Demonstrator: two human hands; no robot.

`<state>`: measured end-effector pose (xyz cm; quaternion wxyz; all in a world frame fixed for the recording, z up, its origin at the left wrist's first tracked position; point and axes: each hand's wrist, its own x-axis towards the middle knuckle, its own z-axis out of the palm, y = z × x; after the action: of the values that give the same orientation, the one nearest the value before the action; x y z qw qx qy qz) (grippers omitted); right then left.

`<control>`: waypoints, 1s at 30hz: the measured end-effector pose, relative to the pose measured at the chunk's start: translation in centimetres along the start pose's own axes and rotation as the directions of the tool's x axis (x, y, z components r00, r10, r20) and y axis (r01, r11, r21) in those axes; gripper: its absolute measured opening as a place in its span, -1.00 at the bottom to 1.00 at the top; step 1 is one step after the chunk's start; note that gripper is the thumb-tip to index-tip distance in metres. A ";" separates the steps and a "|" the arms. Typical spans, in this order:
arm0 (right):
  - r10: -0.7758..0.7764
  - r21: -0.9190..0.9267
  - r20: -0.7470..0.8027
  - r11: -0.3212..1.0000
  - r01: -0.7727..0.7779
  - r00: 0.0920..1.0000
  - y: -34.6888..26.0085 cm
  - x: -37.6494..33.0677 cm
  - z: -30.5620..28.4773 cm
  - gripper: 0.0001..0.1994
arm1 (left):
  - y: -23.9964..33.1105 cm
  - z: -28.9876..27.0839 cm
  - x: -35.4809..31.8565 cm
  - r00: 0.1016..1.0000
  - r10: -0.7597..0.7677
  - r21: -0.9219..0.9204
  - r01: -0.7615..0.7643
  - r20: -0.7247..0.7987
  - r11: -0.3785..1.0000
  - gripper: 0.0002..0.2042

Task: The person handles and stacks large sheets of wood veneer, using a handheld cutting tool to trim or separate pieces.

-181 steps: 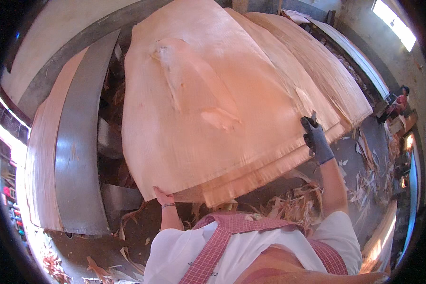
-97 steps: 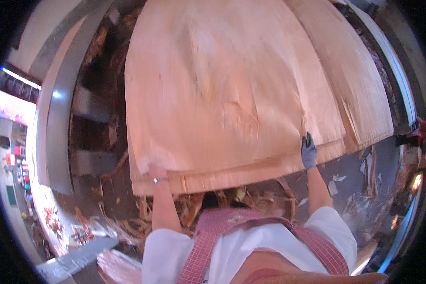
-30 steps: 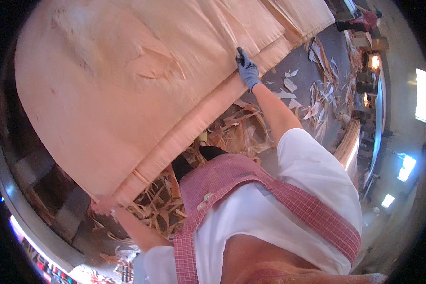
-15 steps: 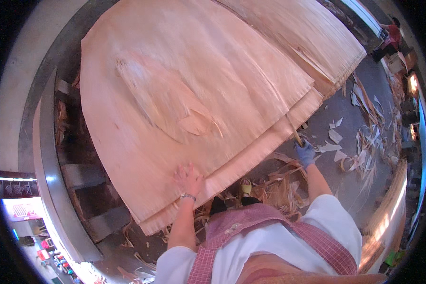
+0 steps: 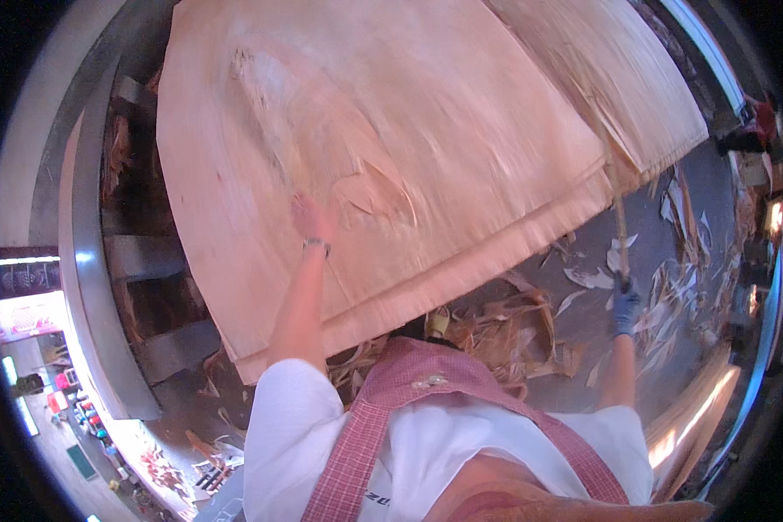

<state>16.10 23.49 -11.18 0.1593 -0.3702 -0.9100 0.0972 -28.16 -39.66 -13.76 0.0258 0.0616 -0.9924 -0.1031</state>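
Note:
A stack of large, pale wood veneer sheets (image 5: 461,113) spreads before me, its near edges overlapping. My left hand (image 5: 309,219), bare and with a bracelet at the wrist, lies on the top sheet beside a rough, torn patch (image 5: 365,187). Its fingers are stretched out, slightly blurred. Off the stack's right corner, my right hand (image 5: 625,311) wears a blue-grey glove and is closed on a thin stick (image 5: 620,230). The stick points away from me, its far end near the sheets' corner.
Torn veneer scraps (image 5: 505,335) litter the floor by my feet, with more strips (image 5: 679,270) to the right. A grey metal frame (image 5: 91,261) runs along the left. Another person (image 5: 761,126) is at the far right. Stacked veneer (image 5: 696,404) stands at the lower right.
My left hand has slid farther up the top sheet, toward the torn patch. My right hand has swung out to the right with the stick, away from the sheets' edge.

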 end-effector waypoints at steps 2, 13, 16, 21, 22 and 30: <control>-0.160 0.127 0.090 0.981 0.148 0.983 -8.7 1.1 4.5 -0.82 | 1.3 1.2 3.9 0.976 -0.143 0.009 0.146 -0.162 0.989 -0.09; 0.014 0.074 0.458 0.996 -0.054 0.889 -30.4 4.3 19.6 -0.49 | 0.6 1.0 14.9 0.912 -0.393 -0.768 0.335 0.119 0.546 -0.62; -0.039 0.068 0.527 0.998 0.004 0.849 -32.7 4.8 20.0 -0.46 | -7.7 4.1 14.6 0.929 -0.359 -0.373 0.303 -0.090 0.877 -0.67; -0.009 0.002 0.506 1.000 0.010 0.862 -30.1 4.9 20.2 -0.47 | -5.1 -0.2 13.2 0.886 -0.431 -0.856 0.349 0.169 0.380 -0.70; -0.041 0.024 0.516 0.999 0.033 0.856 -30.8 4.9 20.6 -0.47 | -6.4 -1.3 11.9 0.868 -0.475 -0.905 0.310 0.144 0.291 -0.70; -0.487 0.204 0.308 0.873 0.444 0.817 -28.6 4.4 22.4 -0.56 | -27.8 -18.2 -20.7 0.543 -0.817 -0.749 0.455 -0.195 0.481 -0.70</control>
<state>-13.34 5.01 -22.66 0.0365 -0.1024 -0.9785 0.1751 -3.27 -67.66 -2.51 0.2754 0.4574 -0.7440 -0.4018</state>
